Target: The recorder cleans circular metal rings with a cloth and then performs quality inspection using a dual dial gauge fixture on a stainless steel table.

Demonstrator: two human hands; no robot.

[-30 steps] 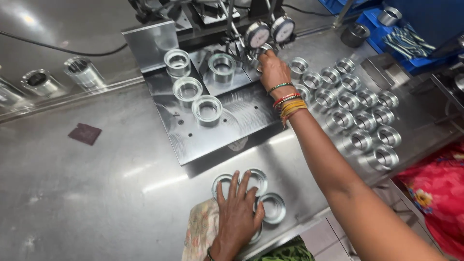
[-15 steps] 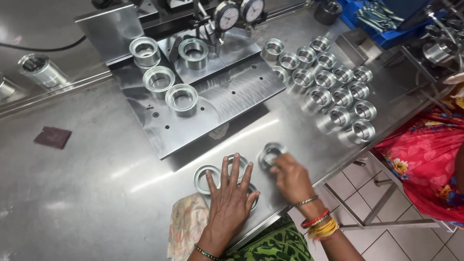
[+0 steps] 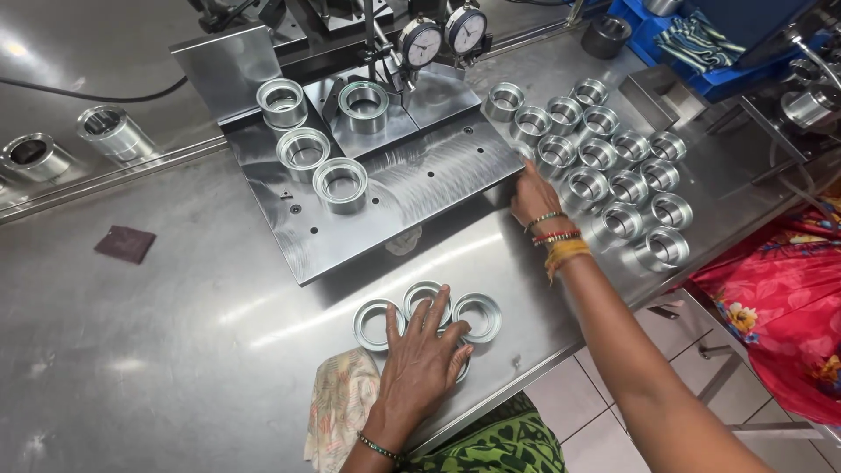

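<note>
My left hand [image 3: 425, 355] lies flat with fingers spread on a small group of shallow metal rings [image 3: 477, 317] near the table's front edge. My right hand [image 3: 533, 194], with bangles at the wrist, reaches to the right edge of the steel plate [image 3: 412, 188]. Its fingertips are at the near side of a cluster of several deeper metal rings [image 3: 613, 171], next to one ring [image 3: 554, 154]. I see nothing held in it. Several more rings [image 3: 342, 184] stand on the plate.
Two dial gauges [image 3: 442, 35] on a fixture stand behind the plate. A patterned cloth [image 3: 340, 407] hangs at the front edge. A brown pad [image 3: 125, 243] and two metal cylinders [image 3: 112, 131] lie left. A blue tray [image 3: 701, 44] sits at the back right.
My right hand went from the gauge fixture down to the front rings, then back up to the ring cluster beside the plate. My left hand stayed on the front rings.
</note>
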